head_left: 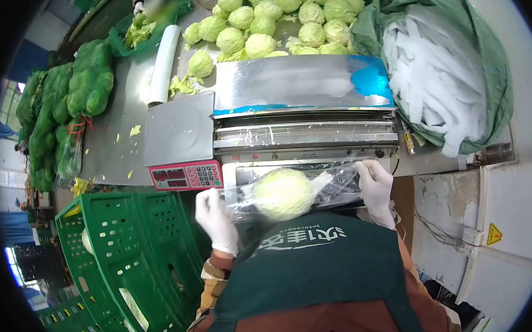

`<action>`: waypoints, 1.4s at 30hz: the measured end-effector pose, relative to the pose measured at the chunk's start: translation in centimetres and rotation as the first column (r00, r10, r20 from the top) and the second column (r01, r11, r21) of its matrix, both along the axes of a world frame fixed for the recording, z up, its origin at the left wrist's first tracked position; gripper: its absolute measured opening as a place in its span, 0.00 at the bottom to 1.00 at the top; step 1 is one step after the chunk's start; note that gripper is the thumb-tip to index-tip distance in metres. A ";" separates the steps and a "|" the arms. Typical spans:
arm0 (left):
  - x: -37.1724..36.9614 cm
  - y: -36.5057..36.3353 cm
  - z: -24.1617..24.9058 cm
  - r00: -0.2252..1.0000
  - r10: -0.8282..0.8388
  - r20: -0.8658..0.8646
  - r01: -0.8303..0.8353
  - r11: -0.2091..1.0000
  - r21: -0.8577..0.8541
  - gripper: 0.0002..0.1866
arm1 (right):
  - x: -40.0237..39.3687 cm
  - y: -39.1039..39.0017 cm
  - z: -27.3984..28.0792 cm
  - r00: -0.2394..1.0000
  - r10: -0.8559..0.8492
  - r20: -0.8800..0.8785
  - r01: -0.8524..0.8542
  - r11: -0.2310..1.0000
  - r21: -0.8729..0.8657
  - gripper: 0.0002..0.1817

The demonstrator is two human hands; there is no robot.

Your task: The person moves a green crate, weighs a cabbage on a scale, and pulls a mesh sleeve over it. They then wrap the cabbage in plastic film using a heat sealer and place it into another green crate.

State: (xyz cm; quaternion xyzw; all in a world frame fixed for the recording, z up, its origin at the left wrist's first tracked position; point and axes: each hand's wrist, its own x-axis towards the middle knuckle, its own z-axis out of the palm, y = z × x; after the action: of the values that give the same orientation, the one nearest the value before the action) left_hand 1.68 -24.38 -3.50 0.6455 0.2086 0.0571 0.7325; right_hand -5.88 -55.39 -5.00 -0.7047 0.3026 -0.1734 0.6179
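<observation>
A pale green cabbage (282,194) in a white foam net lies under clear plastic film (334,183) on the front plate of the wrapping machine (306,133), just ahead of my apron. My left hand (216,221), in a white glove, is closed at the film's left edge. On the other side my gloved right hand (375,190) pinches the film's right edge, its fingers curled together. The film stretches between both hands, across the cabbage. Neither hand touches the cabbage itself.
A scale (178,132) with a red keypad adjoins the machine. Several cabbages (261,44) are heaped behind. A green bag of white foam nets (437,76) stands right, green crates (143,252) left. Netted sacks (87,82) and a white film roll (163,66) lie far left; another person's hand (139,7) shows beyond.
</observation>
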 end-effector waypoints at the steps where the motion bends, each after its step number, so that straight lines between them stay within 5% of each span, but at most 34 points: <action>1: -0.6 1.7 0.0 0.998 0.036 -0.044 -0.036 0.999 0.020 0.07 | -0.1 0.2 -0.2 1.000 0.012 -0.005 -0.012 1.000 0.006 0.07; 3: -1.8 4.7 -0.6 0.993 0.026 -0.119 -0.034 0.997 -0.068 0.07 | -0.2 0.3 -0.6 0.986 0.137 -0.098 -0.133 0.990 0.046 0.07; 7: 0.0 8.1 -10.0 0.981 0.121 -0.153 -0.067 0.946 0.318 0.09 | 1.9 1.5 -2.9 0.957 0.200 -0.208 -0.187 0.979 0.083 0.10; 8: 0.8 6.5 -9.3 0.996 0.057 -0.075 -0.013 0.871 0.491 0.09 | 2.6 1.9 -5.7 0.974 0.219 -0.060 -0.227 0.947 -0.226 0.11; 9: 1.8 5.5 -10.3 1.000 -0.007 -0.009 0.011 0.889 0.458 0.09 | 3.4 2.3 -6.8 0.963 0.267 -0.022 -0.250 0.867 -0.431 0.09; 11: 3.1 2.7 -10.5 0.995 -0.085 0.055 0.031 0.777 0.628 0.08 | 4.9 4.4 -7.2 0.926 0.320 -0.198 -0.352 0.553 -0.755 0.07; 13: 3.9 2.4 -12.6 0.985 -0.173 0.023 0.088 0.603 0.793 0.08 | 6.3 6.9 -7.6 0.849 0.417 -0.324 -0.432 0.197 -0.880 0.05; 14: 3.9 2.3 -13.2 0.980 -0.191 0.063 0.058 0.569 0.821 0.08 | 7.1 8.3 -7.7 0.819 0.500 -0.281 -0.410 0.168 -0.896 0.06; 15: 3.9 1.9 -12.7 0.973 -0.208 0.101 0.026 0.533 0.846 0.08 | 7.9 9.8 -9.0 0.833 0.517 -0.198 -0.406 0.328 -0.853 0.07; 17: 4.4 1.3 -12.2 0.962 -0.244 0.120 0.027 0.526 0.850 0.08 | 9.1 11.9 -9.3 0.771 0.597 -0.223 -0.462 0.283 -0.841 0.08; 19: 5.0 1.0 -10.9 0.978 -0.211 0.005 0.180 0.848 0.498 0.07 | 9.4 11.5 -8.0 0.703 0.701 -0.115 -0.476 0.344 -0.810 0.08; 21: 5.2 -0.2 -7.4 0.917 -0.394 0.057 0.392 0.919 0.036 0.07 | 10.0 11.2 -6.0 0.622 0.783 -0.006 -0.499 0.391 -0.773 0.07; 23: 4.8 -1.2 -2.0 0.753 -0.652 0.085 0.655 0.756 -0.001 0.08 | 10.1 11.3 -2.1 0.492 0.809 0.322 -0.371 0.529 -0.763 0.05; 25: 4.6 -2.0 0.7 0.497 -0.857 0.137 0.837 0.432 -0.337 0.10 | 9.9 9.9 4.1 0.399 0.862 0.312 -0.431 0.477 -0.766 0.04; 26: 4.2 -2.3 2.3 0.509 -0.849 0.144 0.831 0.441 -0.339 0.10 | 10.1 9.1 8.2 0.258 0.943 0.212 -0.480 0.316 -0.818 0.04; 27: 3.9 -2.5 4.0 0.386 -0.918 0.095 0.831 0.301 -0.468 0.10 | 10.3 8.4 10.9 0.114 0.988 0.103 -0.501 0.147 -0.853 0.05; 28: 3.7 -2.7 5.3 0.245 -0.967 0.067 0.791 0.159 -0.591 0.10 | 10.2 7.6 12.1 0.208 0.950 0.235 -0.502 0.309 -0.807 0.05; 29: 3.7 -3.1 6.1 0.252 -0.965 0.076 0.791 0.160 -0.591 0.10 | 10.2 6.9 13.0 0.300 0.886 0.355 -0.487 0.462 -0.741 0.06; 30: 4.1 -3.5 6.8 0.127 -0.981 0.149 0.937 0.070 -0.341 0.09 | 10.3 7.2 13.6 0.444 0.803 0.397 -0.382 0.570 -0.727 0.01; 31: 4.5 -4.2 6.6 0.038 -0.993 0.116 0.951 0.000 -0.308 0.09 | 11.0 7.8 13.6 0.425 0.761 0.490 -0.344 0.636 -0.691 0.03; 35: 5.3 -6.9 6.4 -0.194 -0.979 0.063 0.918 -0.203 -0.341 0.11 | 12.3 10.8 15.9 0.224 0.880 0.418 -0.589 0.464 -0.661 0.07; 37: 5.2 -8.0 6.2 -0.231 -0.970 0.082 0.862 -0.243 -0.446 0.13 | 11.7 13.1 15.5 0.070 0.971 0.229 -0.560 0.228 -0.797 0.10; 40: 5.2 -9.9 5.3 -0.233 -0.965 0.123 0.733 -0.257 -0.629 0.16 | 10.0 14.8 15.1 -0.097 0.987 -0.129 -0.509 -0.161 -0.846 0.16; 42: 5.6 -11.1 4.3 -0.160 -0.975 0.151 0.612 -0.218 -0.761 0.18 | 9.3 14.8 15.1 -0.192 0.981 -0.034 -0.623 -0.149 -0.768 0.17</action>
State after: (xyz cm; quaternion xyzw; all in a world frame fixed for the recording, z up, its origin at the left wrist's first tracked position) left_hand 7.30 -35.48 0.82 0.2859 -0.1180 -0.7352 0.6032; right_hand 3.45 -40.58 10.11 -0.7332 -0.5687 0.0269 0.3719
